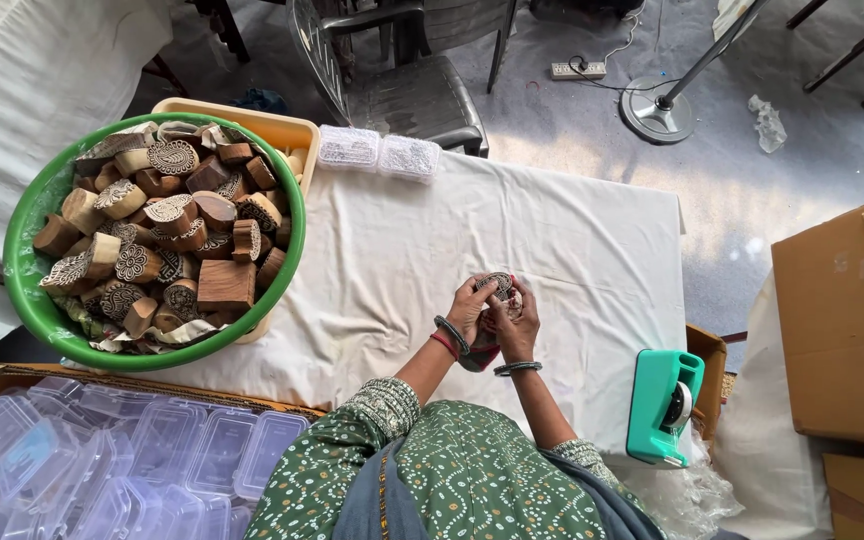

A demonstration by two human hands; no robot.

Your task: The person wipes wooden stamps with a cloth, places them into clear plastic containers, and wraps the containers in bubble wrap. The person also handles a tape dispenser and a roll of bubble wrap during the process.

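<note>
While both hands meet over the middle of the cloth-covered tabletop (552, 230), they share one small carved wooden printing block (497, 284), raised clear of the cloth at chest height so its patterned face turns up toward the eyes. The left hand (468, 312) curls round the block from the left, its grip pressed against the side, and the right hand (516, 325) cups it from below and the right, fingers folded in close; between them the block is pinched on both sides, which keeps the carved face bare. Something pale, perhaps a wrapping, shows at the right of the block, though it is too small to tell for sure.

To the left, within an arm's stretch, a green basin (27, 270) sits heaped with many more carved blocks (167, 235), tumbled faces up and sideways, resting partly on a beige tray (282, 128). Near the left corner a cardboard box of clear plastic lidded containers (132, 455) lies open, close to the left elbow. At the far edge of the cloth two patterned white packets (380, 152) lie side by side. A teal tape dispenser (660, 405) stands on the right edge just beside the right arm, with an open brown carton (837, 330) beyond it. A plastic chair (402, 75) and a fan base (657, 112) stand on the floor behind.
</note>
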